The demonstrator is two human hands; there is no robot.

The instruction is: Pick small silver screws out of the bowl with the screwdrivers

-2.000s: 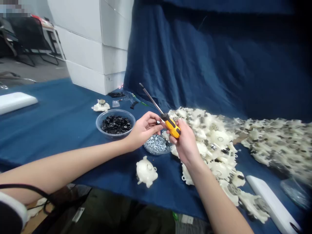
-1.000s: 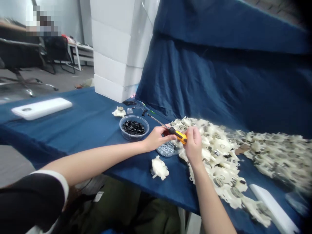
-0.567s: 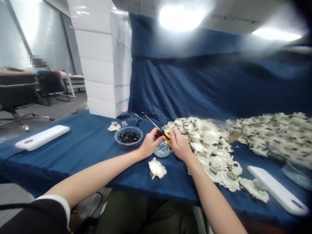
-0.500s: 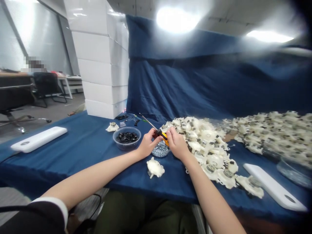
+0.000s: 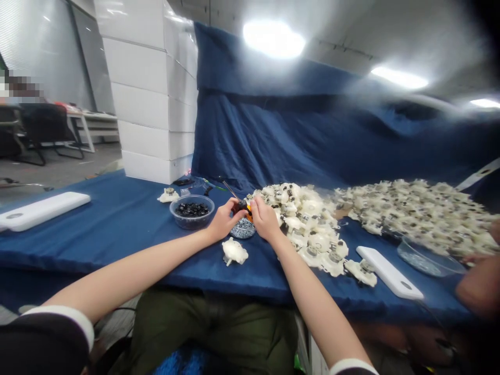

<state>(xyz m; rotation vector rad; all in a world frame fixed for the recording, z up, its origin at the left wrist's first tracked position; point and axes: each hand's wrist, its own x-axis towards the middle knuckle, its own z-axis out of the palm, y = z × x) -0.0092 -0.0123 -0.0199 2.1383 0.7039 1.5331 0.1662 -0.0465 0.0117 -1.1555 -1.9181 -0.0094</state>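
Both my hands hold a screwdriver [image 5: 242, 204] with a black and yellow handle, its metal shaft pointing up and to the left. My left hand [image 5: 223, 221] closes on the front of the handle, and my right hand [image 5: 264, 219] wraps its rear part. Right below them is a small clear bowl of screws [image 5: 242, 229], partly covered by my fingers. A cream plastic part [image 5: 234, 251] lies on the blue cloth in front of the bowl. To the left of my left hand stands a clear bowl of small black pieces [image 5: 192, 211].
A large heap of cream parts [image 5: 312, 221] lies to the right, with another pile [image 5: 414, 208] beyond it. White flat devices lie at left [image 5: 45, 210] and right [image 5: 390, 273]. Stacked white boxes [image 5: 144, 104] stand behind left. Another person's arm [image 5: 480, 286] shows at far right.
The view has swung to the right, so things appear further left. Another person's arm has come into view at right. My hands still hold the screwdriver over the screw bowl.
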